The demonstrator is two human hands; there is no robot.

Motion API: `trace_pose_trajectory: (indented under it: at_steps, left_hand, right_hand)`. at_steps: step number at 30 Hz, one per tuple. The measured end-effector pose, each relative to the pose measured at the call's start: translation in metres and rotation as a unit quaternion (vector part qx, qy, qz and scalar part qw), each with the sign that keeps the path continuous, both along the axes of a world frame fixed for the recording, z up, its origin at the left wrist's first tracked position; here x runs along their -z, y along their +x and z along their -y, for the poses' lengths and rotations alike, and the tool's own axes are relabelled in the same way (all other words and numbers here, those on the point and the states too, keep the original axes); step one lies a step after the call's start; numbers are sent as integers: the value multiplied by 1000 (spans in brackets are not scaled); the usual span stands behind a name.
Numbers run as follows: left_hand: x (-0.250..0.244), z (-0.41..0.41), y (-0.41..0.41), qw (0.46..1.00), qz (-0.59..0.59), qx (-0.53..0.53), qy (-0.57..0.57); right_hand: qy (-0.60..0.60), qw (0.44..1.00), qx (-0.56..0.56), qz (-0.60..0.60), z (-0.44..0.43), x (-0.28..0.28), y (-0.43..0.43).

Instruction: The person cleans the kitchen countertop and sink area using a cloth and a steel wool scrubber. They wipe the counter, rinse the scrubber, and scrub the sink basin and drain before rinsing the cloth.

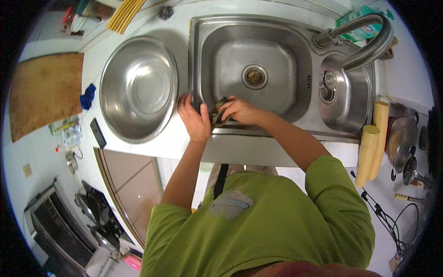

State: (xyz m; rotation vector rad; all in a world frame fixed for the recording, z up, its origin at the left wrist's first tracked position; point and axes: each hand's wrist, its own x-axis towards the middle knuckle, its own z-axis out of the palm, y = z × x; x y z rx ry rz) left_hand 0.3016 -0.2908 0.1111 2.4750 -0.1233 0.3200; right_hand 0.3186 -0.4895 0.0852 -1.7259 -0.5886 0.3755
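My right hand [243, 111] grips a dark, crumpled cloth [219, 117] at the near left corner of the large basin of a stainless steel sink [235, 55]. Just left of it, my left hand [194, 119] is spread at the sink's left rim, thumb up beside the cloth. It appears to hold nothing; whether its thumb side touches the cloth I cannot tell. A wide stainless steel bowl [138, 114] sits on the white counter beside my left fingers. Brownish matter shows in the drain strainer [255, 76] of the basin.
A curved faucet [372, 52] arches over the smaller right basin [351, 107]. Two tan cylinders [368, 152] stand by the counter's right end. At left lie a dark phone-like object [98, 133], a blue cloth [88, 97] and a wooden board [45, 90]. A steel wool scrubber [165, 12] rests behind.
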Motion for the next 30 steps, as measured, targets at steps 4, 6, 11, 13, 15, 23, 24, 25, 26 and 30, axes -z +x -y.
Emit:
trace_pose_trajectory:
  at_steps: [4,6,11,13,15,23,24,25,26,30]
  left_hand:
    - [-4,7,-3,997,11,28,64]
    - [-2,10,-3,998,8,22,52]
    - [-1,14,0,998,2,24,53]
    - [-2,14,1,998,6,22,53]
    - [-3,8,-2,997,-14,3,73]
    - [2,3,-3,998,16,-7,64]
    - [1,4,-3,998,17,-7,64]
    - [1,5,-3,998,18,-2,66]
    - [2,7,-2,998,37,8,55]
    - [0,8,-3,998,32,-2,55]
  right_hand:
    - [22,926,350,-141,95,5,45]
    - [-189,831,503,144,137,-7,97]
    - [-259,735,606,162,93,26,191]
    - [-252,795,462,302,42,50,206]
    - [-326,878,262,234,-29,0,199]
    - [-599,718,317,157,112,-46,149]
    - [-623,688,349,129,141,-49,137]
    - [-643,656,384,98,161,-49,125]
    - [-657,651,369,94,169,-45,117]
    - [-647,663,377,-5,185,-54,77]
